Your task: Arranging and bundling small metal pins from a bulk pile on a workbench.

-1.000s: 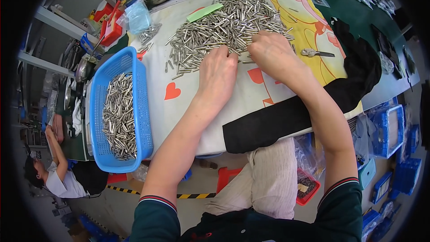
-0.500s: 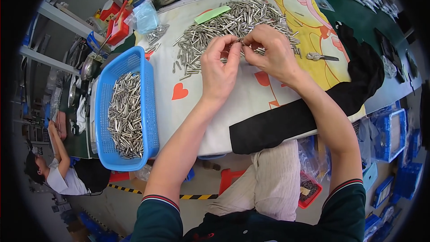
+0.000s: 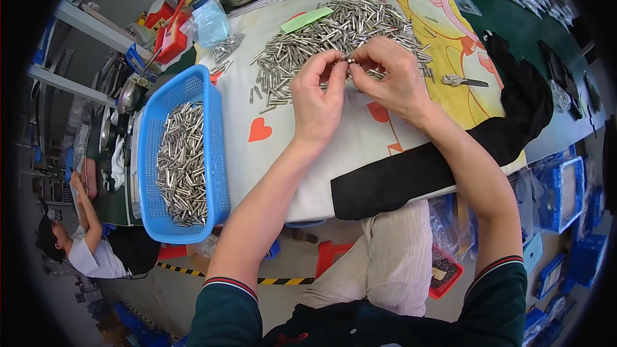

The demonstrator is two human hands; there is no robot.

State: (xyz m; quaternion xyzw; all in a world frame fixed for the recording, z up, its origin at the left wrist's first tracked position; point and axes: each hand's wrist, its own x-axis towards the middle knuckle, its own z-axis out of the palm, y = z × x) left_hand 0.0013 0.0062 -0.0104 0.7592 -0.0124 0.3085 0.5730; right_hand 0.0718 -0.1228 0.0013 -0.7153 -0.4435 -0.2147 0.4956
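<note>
Head view: left hand (image 3: 318, 99) and right hand (image 3: 392, 77) raised together over white printed cloth (image 3: 334, 154), fingertips meeting at centre. Pinched between both: one small metal pin (image 3: 350, 61), left fingers narrow on one end, right fingers narrow on the other; remaining fingers curled in. Pin just above near edge of loose pile of metal pins (image 3: 340, 29) spread across far part of cloth. Green paper strip (image 3: 307, 19) lying at far left of pile. Blue plastic basket (image 3: 183, 154) well left of hands, at cloth edge, partly filled with same pins. Black fabric (image 3: 450, 154) draped over near right edge of table, under right forearm. Small metal tool (image 3: 463, 81) right of right hand, on yellow cartoon print. Clear plastic bag (image 3: 209, 22) far left, by smaller scatter of pins. Another person low at left edge, seated below table level.
</note>
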